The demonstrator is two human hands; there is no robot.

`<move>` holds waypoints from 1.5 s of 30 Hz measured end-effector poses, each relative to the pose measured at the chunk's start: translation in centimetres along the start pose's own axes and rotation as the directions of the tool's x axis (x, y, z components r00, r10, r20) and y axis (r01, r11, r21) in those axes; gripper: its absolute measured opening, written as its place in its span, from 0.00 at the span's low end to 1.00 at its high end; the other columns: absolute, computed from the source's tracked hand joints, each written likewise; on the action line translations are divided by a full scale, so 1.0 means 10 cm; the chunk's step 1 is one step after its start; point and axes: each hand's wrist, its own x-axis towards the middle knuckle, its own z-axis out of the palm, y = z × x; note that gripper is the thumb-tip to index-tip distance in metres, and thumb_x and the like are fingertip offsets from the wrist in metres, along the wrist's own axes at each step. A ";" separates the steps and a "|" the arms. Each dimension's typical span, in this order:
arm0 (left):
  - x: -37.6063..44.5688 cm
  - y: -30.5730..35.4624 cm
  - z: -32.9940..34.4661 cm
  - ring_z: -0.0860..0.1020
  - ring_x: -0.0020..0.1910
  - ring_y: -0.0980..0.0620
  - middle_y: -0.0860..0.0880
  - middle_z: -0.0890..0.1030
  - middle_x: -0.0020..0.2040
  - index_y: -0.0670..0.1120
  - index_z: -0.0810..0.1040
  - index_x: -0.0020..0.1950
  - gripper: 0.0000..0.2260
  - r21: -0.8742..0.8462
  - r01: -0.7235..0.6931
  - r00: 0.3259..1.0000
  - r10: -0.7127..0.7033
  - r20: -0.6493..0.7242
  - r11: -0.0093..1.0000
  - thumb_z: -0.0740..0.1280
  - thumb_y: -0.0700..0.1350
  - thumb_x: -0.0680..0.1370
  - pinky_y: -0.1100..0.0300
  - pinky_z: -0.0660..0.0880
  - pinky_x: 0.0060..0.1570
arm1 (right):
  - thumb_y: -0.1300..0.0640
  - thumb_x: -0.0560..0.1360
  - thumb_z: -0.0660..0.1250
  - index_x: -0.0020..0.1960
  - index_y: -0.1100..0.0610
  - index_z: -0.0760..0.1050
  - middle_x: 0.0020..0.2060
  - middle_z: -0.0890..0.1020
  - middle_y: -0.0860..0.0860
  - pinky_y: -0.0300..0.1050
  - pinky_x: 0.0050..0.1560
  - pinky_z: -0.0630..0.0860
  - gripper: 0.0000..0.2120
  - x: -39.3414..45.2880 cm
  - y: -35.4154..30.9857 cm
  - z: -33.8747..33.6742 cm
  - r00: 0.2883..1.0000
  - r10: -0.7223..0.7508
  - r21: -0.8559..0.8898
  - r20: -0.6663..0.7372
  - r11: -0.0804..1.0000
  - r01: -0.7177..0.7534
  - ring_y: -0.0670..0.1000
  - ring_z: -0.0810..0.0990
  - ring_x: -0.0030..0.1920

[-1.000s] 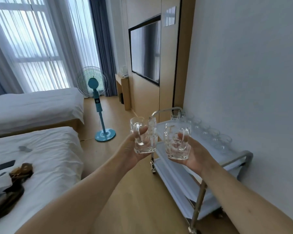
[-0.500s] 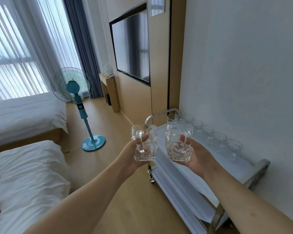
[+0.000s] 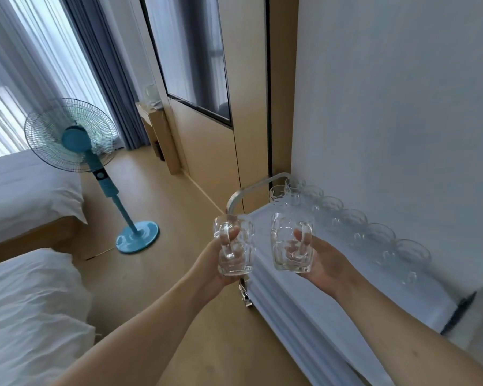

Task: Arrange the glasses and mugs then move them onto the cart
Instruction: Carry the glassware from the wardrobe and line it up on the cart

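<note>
At frame centre, left hand (image 3: 215,263) fingers curl thru one glass mug's (image 3: 236,246) handle, right hand (image 3: 322,263) likewise w/ the other mug (image 3: 290,242), both upright (secure carry) over cart (image 3: 332,296), glasses row (image 3: 354,221) lining its wall side.

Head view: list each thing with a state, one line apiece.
left hand: grips a glass mug by its handle
left mug: upright, empty, held in the air
right hand: grips the other mug's handle
right mug: upright, empty, held above the cart
cart: a row of glasses stands along the wall side
</note>
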 end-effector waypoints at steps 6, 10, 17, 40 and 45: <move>0.66 0.18 -0.23 0.80 0.49 0.45 0.43 0.80 0.55 0.43 0.80 0.65 0.29 0.111 0.050 0.998 -0.054 0.035 0.993 0.79 0.57 0.69 0.42 0.73 0.65 | 0.55 0.71 0.75 0.53 0.58 0.80 0.47 0.82 0.58 0.53 0.48 0.82 0.13 0.50 -0.02 -0.13 0.994 -0.007 -0.026 -0.110 1.000 0.004 0.57 0.82 0.43; 1.13 0.37 -0.32 0.81 0.45 0.44 0.43 0.83 0.50 0.42 0.82 0.63 0.36 0.244 0.059 0.998 -0.061 0.003 0.968 0.82 0.59 0.61 0.42 0.75 0.63 | 0.52 0.50 0.88 0.48 0.58 0.83 0.46 0.83 0.58 0.54 0.48 0.82 0.30 0.80 0.01 -0.24 0.985 -0.050 -0.040 -0.168 0.998 0.044 0.58 0.83 0.43; 1.91 0.78 -0.54 0.84 0.45 0.43 0.43 0.84 0.52 0.44 0.84 0.58 0.27 0.373 0.130 0.985 -0.162 0.057 0.919 0.81 0.58 0.65 0.45 0.81 0.56 | 0.57 0.69 0.74 0.50 0.58 0.82 0.46 0.82 0.57 0.56 0.54 0.77 0.10 1.27 0.08 -0.23 0.924 -0.114 0.037 -0.365 0.990 0.137 0.57 0.83 0.41; 3.66 0.57 -0.02 0.75 0.59 0.47 0.47 0.74 0.60 0.51 0.64 0.67 0.45 0.779 0.074 0.963 -0.247 0.106 0.623 0.87 0.44 0.58 0.49 0.74 0.59 | 0.62 0.51 0.85 0.66 0.52 0.74 0.54 0.82 0.53 0.52 0.57 0.74 0.45 1.64 0.09 -0.89 0.592 -0.157 -0.098 -0.791 0.987 0.131 0.54 0.82 0.53; 3.90 0.37 0.19 0.74 0.63 0.45 0.49 0.74 0.64 0.53 0.62 0.73 0.54 0.903 -0.022 0.977 -0.184 0.111 0.428 0.86 0.50 0.53 0.46 0.77 0.61 | 0.67 0.57 0.83 0.67 0.53 0.72 0.56 0.80 0.52 0.51 0.58 0.75 0.42 1.74 0.05 -1.24 0.553 -0.143 -0.104 -0.821 0.989 0.102 0.53 0.81 0.55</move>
